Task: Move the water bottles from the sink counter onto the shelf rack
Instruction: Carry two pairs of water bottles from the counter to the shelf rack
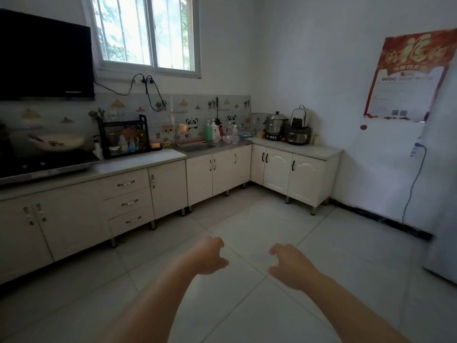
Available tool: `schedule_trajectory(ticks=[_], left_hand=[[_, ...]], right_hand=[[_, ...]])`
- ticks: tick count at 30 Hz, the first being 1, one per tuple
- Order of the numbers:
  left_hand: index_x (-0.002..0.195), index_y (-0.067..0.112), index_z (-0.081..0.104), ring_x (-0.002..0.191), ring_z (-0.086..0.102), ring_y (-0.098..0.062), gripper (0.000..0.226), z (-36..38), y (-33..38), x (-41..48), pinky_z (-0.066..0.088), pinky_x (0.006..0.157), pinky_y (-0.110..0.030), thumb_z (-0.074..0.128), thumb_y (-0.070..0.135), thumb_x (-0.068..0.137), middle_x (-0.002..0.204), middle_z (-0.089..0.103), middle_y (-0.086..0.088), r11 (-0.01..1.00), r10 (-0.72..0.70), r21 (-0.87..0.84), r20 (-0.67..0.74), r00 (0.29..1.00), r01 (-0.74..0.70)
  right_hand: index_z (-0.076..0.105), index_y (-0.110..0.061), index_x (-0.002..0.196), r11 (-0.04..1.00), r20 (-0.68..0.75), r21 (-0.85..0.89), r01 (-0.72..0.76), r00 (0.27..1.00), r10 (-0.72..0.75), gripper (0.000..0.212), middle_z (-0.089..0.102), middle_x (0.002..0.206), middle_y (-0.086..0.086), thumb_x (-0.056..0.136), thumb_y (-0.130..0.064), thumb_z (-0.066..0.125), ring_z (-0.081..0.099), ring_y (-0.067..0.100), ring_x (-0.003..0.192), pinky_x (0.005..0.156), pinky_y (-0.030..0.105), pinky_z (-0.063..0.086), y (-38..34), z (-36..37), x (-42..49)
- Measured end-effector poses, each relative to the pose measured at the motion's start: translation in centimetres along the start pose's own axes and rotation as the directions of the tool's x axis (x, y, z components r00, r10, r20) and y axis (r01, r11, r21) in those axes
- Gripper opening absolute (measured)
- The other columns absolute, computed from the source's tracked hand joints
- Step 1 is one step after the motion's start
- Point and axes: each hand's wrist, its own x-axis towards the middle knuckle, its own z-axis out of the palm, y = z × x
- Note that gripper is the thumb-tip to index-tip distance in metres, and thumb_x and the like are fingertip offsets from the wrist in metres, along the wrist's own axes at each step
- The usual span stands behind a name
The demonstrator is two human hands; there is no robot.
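Clear water bottles stand and lie on the steel counter to the right of the sink (197, 146): one upright bottle (235, 133) with a red-and-white label, and another clear bottle (226, 138) lying beside it. The black shelf rack (124, 136) stands on the counter left of the sink and holds several small bottles. My left hand (206, 254) and my right hand (288, 264) reach out over the floor, far from the counter. Both hold nothing, with fingers loosely curled and apart.
A green soap bottle (208, 131) and a white dispenser stand behind the sink. A steamer pot (275, 125) and cookers fill the corner counter. A stove with a wok (57, 142) is at the left. A fridge (442, 194) stands at the right. White cabinets line the tiled floor.
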Motion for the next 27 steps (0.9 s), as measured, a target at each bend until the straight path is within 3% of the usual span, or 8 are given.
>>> schedule_trajectory(ticks=[12,21,27], left_hand=[[0.144,0.014,0.033,0.133,0.040,-0.025,0.058,-7.1,-4.4,20.0,0.035,0.109,-0.033,0.053,0.035,0.093,0.147,0.036,-0.009,0.999,0.028,0.017,0.024,0.999,-0.028],[0.143,0.014,0.033,0.133,0.040,-0.025,0.058,-8.6,-5.0,36.4,0.035,0.108,-0.032,0.053,0.034,0.093,0.148,0.038,-0.009,1.000,-0.009,0.031,0.070,0.998,0.007],[0.144,0.013,0.033,0.133,0.040,-0.024,0.057,-12.1,-3.2,48.9,0.035,0.107,-0.031,0.052,0.032,0.094,0.147,0.037,-0.009,0.999,-0.042,0.031,0.066,0.997,0.040]], right_hand=[[0.038,-0.016,0.137,0.998,0.003,0.034,-0.053,0.999,0.053,0.052,0.041,0.139,0.010,0.090,-0.033,0.054,0.045,0.025,0.124,0.100,0.031,0.040,-1.5,-4.6,20.4],[0.040,-0.017,0.136,0.998,0.018,0.045,-0.048,0.999,0.047,0.051,0.043,0.138,0.009,0.090,-0.033,0.055,0.047,0.024,0.124,0.100,0.032,0.041,1.7,-5.9,36.8],[0.040,-0.016,0.137,0.999,0.017,0.044,-0.011,1.000,0.010,0.052,0.043,0.139,0.009,0.090,-0.032,0.055,0.047,0.023,0.124,0.101,0.031,0.041,4.4,-10.4,50.0]])
